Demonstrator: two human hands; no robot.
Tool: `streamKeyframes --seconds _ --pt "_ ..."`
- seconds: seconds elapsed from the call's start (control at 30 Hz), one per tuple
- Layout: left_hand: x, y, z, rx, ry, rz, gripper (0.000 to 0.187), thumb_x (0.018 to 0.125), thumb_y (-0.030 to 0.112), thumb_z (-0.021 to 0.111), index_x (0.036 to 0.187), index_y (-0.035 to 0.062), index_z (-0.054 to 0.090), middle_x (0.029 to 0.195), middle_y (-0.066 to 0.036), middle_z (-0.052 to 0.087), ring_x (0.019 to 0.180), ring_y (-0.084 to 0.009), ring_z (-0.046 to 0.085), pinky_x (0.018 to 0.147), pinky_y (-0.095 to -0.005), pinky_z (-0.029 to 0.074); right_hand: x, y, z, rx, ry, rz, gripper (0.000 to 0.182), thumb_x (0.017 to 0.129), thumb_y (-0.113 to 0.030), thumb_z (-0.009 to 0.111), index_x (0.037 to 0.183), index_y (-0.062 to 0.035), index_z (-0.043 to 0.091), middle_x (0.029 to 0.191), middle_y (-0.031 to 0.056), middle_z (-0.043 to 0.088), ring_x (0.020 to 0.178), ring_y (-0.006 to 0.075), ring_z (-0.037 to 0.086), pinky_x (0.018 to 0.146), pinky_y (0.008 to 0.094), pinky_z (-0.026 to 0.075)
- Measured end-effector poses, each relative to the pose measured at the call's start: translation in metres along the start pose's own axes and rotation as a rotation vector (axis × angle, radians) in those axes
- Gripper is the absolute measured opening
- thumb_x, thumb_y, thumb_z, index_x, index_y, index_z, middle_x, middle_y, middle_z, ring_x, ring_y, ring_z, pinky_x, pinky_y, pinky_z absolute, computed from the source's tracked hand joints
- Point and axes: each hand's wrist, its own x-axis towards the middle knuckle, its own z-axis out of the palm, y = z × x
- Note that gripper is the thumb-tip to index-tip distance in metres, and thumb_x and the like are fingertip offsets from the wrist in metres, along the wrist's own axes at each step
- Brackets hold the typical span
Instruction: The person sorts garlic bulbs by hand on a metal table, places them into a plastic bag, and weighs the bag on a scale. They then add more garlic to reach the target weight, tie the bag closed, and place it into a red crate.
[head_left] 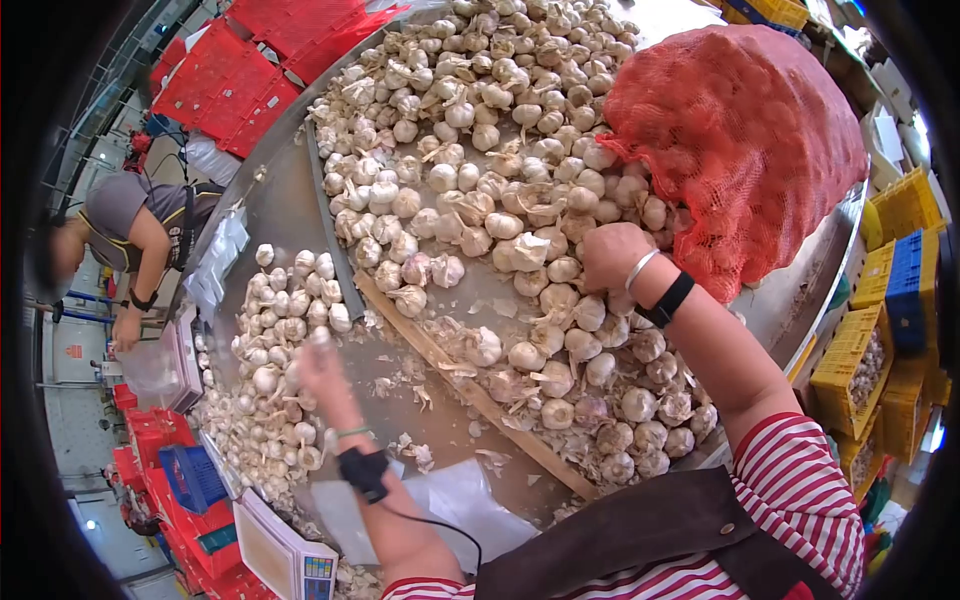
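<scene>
My left hand (325, 375) is over the pile of cleaner white garlic bulbs (270, 330) on the left of the metal table; a pale bulb shows at its blurred fingertips. On the right, my right hand (612, 258) reaches down into the large heap of unpeeled garlic (480, 150), fingers curled downward; its fingertips are hidden among bulbs. A red mesh sack (740, 140) full of garlic lies open just beyond the right hand. Between the two piles run a wooden strip (470, 390) and a metal strip (333, 220).
Loose skins and plastic bags (450, 510) lie near my body. A scale (285, 550) stands at the lower left, another scale (180, 360) farther up. A co-worker (150, 225) is beyond the table's left edge. Red crates (220, 85) and yellow crates (850, 360) surround the table.
</scene>
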Motion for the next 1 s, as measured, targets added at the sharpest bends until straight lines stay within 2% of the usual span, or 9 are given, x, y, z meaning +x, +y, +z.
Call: streamKeyframes --seconds 0.07,0.2,0.47,0.6,0.67,0.7,0.8,0.87,1.0 --pt "-0.038 0.036 0.057 -0.019 -0.361 0.230 0.035 0.084 0.013 0.066 0.117 0.0009 0.061 0.111 -0.014 0.065 0.103 -0.0244 0.061 0.095 -0.0346 0.045 0.000 0.003 0.002 0.029 -0.002 -0.008 0.022 0.066 -0.021 0.067 0.081 -0.0056 0.070 0.084 0.0167 0.070 0.081 0.0297 0.069 0.073 0.0397 0.054" --pt "-0.078 0.079 0.157 0.190 -0.536 0.795 0.041 0.082 0.004 0.059 0.123 0.0036 0.056 0.119 -0.017 0.056 0.111 -0.0324 0.055 0.094 -0.0414 0.046 -0.013 0.005 0.016 0.026 0.136 -0.090 0.015 0.070 -0.020 0.061 0.078 -0.0086 0.066 0.075 0.0144 0.068 0.073 0.0297 0.068 0.064 0.0414 0.054" --pt "-0.068 0.098 0.191 0.168 -0.749 0.737 0.036 0.074 0.005 0.061 0.108 0.0063 0.053 0.106 -0.019 0.052 0.103 -0.0387 0.051 0.091 -0.0435 0.044 -0.090 -0.009 0.069 0.211 0.147 -0.303 0.023 0.080 -0.025 0.058 0.093 -0.0063 0.060 0.065 0.0132 0.062 0.062 0.0345 0.063 0.057 0.0459 0.049" --pt "-0.083 0.100 0.155 0.215 -0.704 0.591 0.025 0.079 0.008 0.059 0.104 0.0063 0.054 0.102 -0.014 0.058 0.096 -0.0281 0.058 0.082 -0.0407 0.050 -0.111 -0.003 0.057 0.524 0.259 -0.117 0.033 0.089 -0.034 0.055 0.107 -0.0062 0.060 0.075 0.0152 0.067 0.068 0.0331 0.066 0.063 0.0421 0.052" --pt "-0.087 0.098 0.122 -0.485 -0.796 -0.068 0.020 0.086 0.016 0.057 0.102 0.0048 0.053 0.097 -0.013 0.060 0.082 -0.0234 0.061 0.070 -0.0371 0.053 -0.115 0.009 0.061 1.080 0.377 -0.090 0.038 0.088 -0.027 0.062 0.119 -0.0052 0.057 0.082 0.0128 0.068 0.072 0.0223 0.067 0.067 0.0346 0.054" --pt "-0.096 0.090 0.110 -0.699 -0.927 -0.177 0.025 0.089 0.022 0.054 0.104 0.0030 0.054 0.096 -0.013 0.061 0.076 -0.0218 0.061 0.065 -0.0353 0.053 -0.117 0.013 0.059 1.252 0.361 -0.131 0.040 0.088 -0.021 0.065 0.123 -0.0044 0.056 0.090 0.0099 0.068 0.078 0.0141 0.065 0.070 0.0299 0.053" --pt "-0.141 0.079 0.084 -0.981 -1.268 -0.484 0.059 0.094 0.053 0.043 0.117 0.0001 0.053 0.101 -0.014 0.063 0.073 -0.0189 0.063 0.063 -0.0317 0.054 -0.136 -0.007 0.028 1.400 0.148 -0.220 0.038 0.090 -0.016 0.063 0.124 -0.0012 0.054 0.104 0.0069 0.065 0.089 0.0127 0.063 0.077 0.0278 0.052" --pt "-0.178 0.090 0.070 -1.061 -1.345 -0.728 0.077 0.091 0.067 0.038 0.128 0.0007 0.048 0.103 -0.015 0.064 0.068 -0.0186 0.064 0.056 -0.0295 0.053 -0.139 -0.032 0.018 1.045 0.246 -0.508 0.044 0.086 -0.022 0.067 0.126 -0.0102 0.054 0.107 0.0124 0.065 0.086 0.0243 0.067 0.075 0.0323 0.054" --pt "-0.194 0.043 0.053 -1.378 -1.342 -0.765 0.059 0.092 0.052 0.050 0.126 0.0028 0.049 0.108 -0.018 0.063 0.063 -0.0201 0.064 0.049 -0.0273 0.051 -0.136 -0.052 0.022 0.857 0.352 -0.548 0.052 0.083 -0.022 0.069 0.130 -0.0121 0.049 0.123 0.0163 0.056 0.099 0.0324 0.063 0.082 0.0390 0.053"
